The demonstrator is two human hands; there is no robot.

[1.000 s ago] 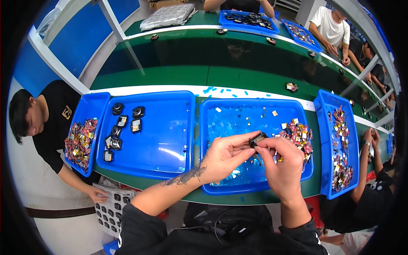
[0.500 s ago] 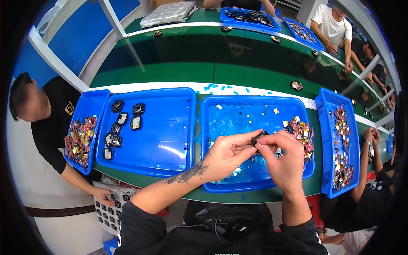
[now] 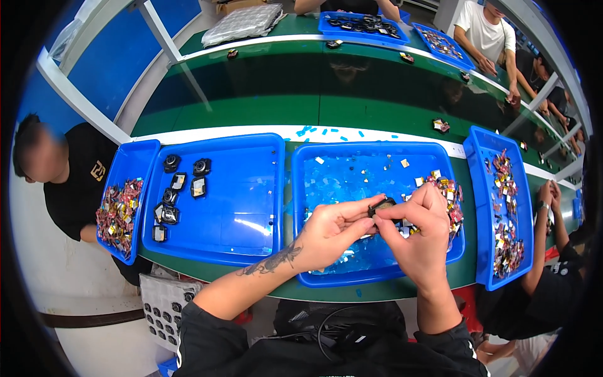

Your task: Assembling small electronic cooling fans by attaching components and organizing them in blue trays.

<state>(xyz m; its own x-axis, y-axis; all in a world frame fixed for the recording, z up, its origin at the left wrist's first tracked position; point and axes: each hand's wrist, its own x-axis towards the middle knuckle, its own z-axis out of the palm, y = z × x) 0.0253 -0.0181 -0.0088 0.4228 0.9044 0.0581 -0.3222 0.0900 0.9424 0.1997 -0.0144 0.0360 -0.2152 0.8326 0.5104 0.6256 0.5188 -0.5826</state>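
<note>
My left hand (image 3: 333,231) grips a small black plastic housing (image 3: 381,205) between thumb and fingers, above the middle blue tray (image 3: 358,276). The housing is tilted, and a flat paler face shows inside its dark rim. My right hand (image 3: 422,227) is closed, its thumb and forefinger pinching at the housing's right edge; anything smaller between those fingertips is hidden. Under my hands the tray holds scattered blue film scraps (image 3: 333,182). A heap of small electronic parts (image 3: 449,201), red, yellow and silver, lies at its right end.
Several black housings (image 3: 169,196) sit in the left blue tray (image 3: 217,254). Narrower blue bins with parts flank both trays, at left (image 3: 151,151) and right (image 3: 480,276). Beyond a white ledge, a green conveyor (image 3: 251,113) carries a few units. Co-workers sit left, right and opposite.
The housing has turned so more of its flat face shows, and my right fingers have shifted on its edge. The left co-worker's hand has withdrawn from the tray of black units below.
</note>
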